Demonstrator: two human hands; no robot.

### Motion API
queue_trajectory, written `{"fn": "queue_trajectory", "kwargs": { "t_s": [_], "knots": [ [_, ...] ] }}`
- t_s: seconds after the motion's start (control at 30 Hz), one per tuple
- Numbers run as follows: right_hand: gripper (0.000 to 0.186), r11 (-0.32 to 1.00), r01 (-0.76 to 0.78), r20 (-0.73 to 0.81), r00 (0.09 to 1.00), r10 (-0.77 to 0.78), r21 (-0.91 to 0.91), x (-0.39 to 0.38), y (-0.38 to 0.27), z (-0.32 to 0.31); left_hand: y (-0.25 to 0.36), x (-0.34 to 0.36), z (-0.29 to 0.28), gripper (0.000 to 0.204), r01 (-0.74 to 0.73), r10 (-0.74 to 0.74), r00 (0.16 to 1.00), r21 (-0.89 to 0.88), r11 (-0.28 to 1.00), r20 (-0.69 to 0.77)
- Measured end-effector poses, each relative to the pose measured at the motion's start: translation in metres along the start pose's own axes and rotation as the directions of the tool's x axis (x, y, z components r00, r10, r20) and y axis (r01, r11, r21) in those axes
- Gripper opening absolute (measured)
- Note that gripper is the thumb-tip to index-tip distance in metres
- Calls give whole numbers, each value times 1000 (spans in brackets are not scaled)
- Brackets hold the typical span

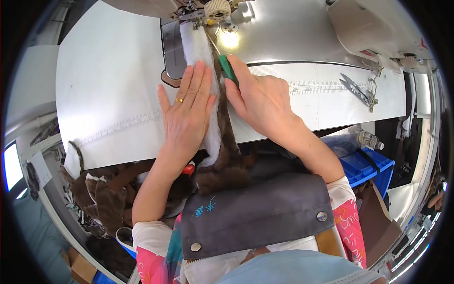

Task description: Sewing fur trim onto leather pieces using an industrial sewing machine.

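Observation:
A long fur strip point(195, 43), white on one face with brown fur point(226, 116) along its right edge, runs from under the sewing machine's presser foot point(196, 22) down over the table's near edge to my lap. My left hand point(187, 104) lies flat on the white face, fingers stretched toward the machine. In my right hand point(265, 97), closed round its green handle, is a thin-shafted awl point(227, 68). Its metal tip reaches the strip's right edge, just short of the presser foot.
Thread snips point(355, 90) lie on the white table point(109, 71) at the right, beside a printed ruler scale. Brown fur pieces point(101, 189) are heaped below the left edge. A blue crate point(357, 165) and a clear plastic bottle point(370, 140) stand below the right edge.

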State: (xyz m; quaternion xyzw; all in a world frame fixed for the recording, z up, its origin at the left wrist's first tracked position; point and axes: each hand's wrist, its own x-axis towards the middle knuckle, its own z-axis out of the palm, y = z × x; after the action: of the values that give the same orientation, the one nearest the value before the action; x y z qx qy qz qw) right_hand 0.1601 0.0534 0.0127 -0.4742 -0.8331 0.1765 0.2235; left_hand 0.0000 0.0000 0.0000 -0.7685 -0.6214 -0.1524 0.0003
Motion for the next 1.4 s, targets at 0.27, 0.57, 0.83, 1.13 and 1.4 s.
{"fn": "queue_trajectory", "kwargs": {
  "t_s": [0.27, 0.57, 0.83, 1.13, 1.4],
  "knots": [
    [40, 981, 196, 52, 979, -195, -7, 2, 9, 1, -3, 1, 0, 52, -1, 2, 1000, 43, 999, -25],
    [45, 985, 159, 117, 979, -166, 71, -30, 43, -38, -4, -2, 0, 50, 0, 1, 1000, 44, 999, -13],
    [38, 992, 126, 25, 992, -125, -24, 13, 26, -7, 0, 1, 0, 50, 3, -3, 1000, 19, 1000, -12],
    [38, 894, 447, 146, 883, -447, 37, 12, 43, -18, -2, 2, 1, 48, -11, 12, 999, 24, 1000, -45],
    [55, 906, 423, 239, 880, -410, -2, -34, 27, -28, -5, 3, -1, 37, -49, 54, 993, 48, 998, -103]
  ]
}}
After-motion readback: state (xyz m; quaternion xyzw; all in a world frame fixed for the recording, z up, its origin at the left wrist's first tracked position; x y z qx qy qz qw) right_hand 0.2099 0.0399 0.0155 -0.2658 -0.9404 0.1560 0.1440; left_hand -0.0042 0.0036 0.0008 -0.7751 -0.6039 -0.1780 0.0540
